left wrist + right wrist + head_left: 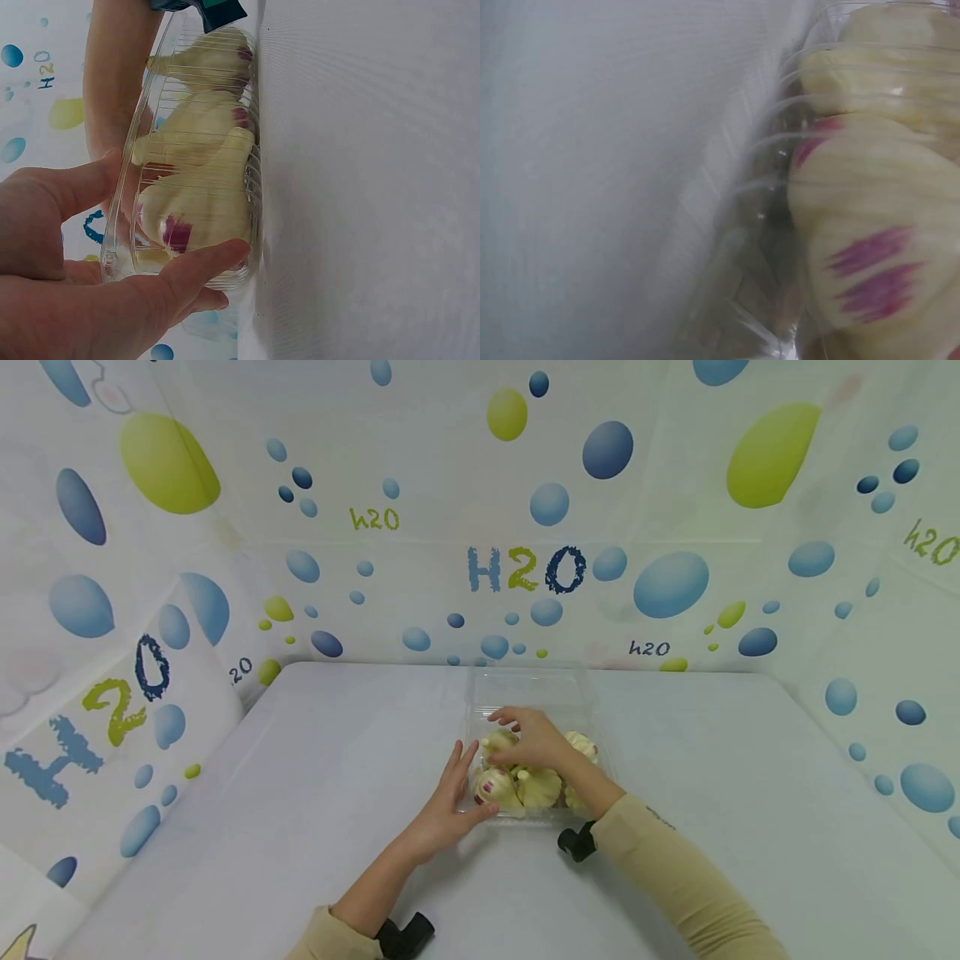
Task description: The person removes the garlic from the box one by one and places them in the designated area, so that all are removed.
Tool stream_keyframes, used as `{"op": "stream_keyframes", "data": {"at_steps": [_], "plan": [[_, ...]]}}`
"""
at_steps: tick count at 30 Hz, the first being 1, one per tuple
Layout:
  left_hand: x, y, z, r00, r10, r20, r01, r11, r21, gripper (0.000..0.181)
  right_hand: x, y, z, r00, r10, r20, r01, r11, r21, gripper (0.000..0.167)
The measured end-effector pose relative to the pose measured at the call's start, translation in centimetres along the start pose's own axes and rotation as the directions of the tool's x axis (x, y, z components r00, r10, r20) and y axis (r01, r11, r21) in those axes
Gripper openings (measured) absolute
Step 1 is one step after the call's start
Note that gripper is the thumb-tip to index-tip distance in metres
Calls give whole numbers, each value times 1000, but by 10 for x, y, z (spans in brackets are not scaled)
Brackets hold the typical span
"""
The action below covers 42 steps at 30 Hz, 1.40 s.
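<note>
Several pale garlic bulbs (pixel 538 790) with purple patches fill a clear ribbed plastic container (pixel 124 172), whose hinged lid (pixel 525 687) stands open at the back. My left hand (pixel 442 817) touches the container's near left corner, fingers along the left side and thumb at the front. A purple-marked garlic bulb (pixel 196 202) lies just inside that corner. Over the box, my right hand (pixel 538 742) spans a garlic bulb (pixel 498 742) at the back left, fingers spread behind it and thumb in front. In the right wrist view, more garlic (pixel 877 202) shows through the wall; the right hand's fingers are mostly hidden.
The container stands on a white tabletop (pixel 337 760). A patterned sheet (pixel 420 568) with drops and H2O lettering surrounds the table at the back and sides. Black wrist devices (pixel 576 843) sit beneath both beige sleeves (pixel 667 860).
</note>
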State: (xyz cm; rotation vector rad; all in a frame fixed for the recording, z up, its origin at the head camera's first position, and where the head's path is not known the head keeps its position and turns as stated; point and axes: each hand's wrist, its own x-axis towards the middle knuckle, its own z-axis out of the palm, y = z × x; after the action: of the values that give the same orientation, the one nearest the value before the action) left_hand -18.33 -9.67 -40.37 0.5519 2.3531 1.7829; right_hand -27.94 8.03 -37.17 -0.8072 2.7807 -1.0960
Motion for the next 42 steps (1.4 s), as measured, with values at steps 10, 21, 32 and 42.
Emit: {"op": "stream_keyframes", "data": {"at_steps": [10, 21, 32, 42], "plan": [[0, 1, 0, 1000, -13, -1, 13, 1000, 5, 84, 4, 0, 4, 998, 62, 13, -62, 998, -34, 54], [1, 0, 1, 1000, 5, -9, -5, 1000, 7, 83, 4, -6, 10, 997, 65, -49, -67, 996, -57, 47], [0, 3, 1, 1000, 8, -7, -8, 1000, -2, 83, 1, -8, 7, 993, 70, -93, -72, 997, -15, 47], [0, 2, 0, 1000, 19, -7, -19, 1000, 2, 84, 4, -6, 4, 985, 138, -105, -137, 990, 14, 42]]}}
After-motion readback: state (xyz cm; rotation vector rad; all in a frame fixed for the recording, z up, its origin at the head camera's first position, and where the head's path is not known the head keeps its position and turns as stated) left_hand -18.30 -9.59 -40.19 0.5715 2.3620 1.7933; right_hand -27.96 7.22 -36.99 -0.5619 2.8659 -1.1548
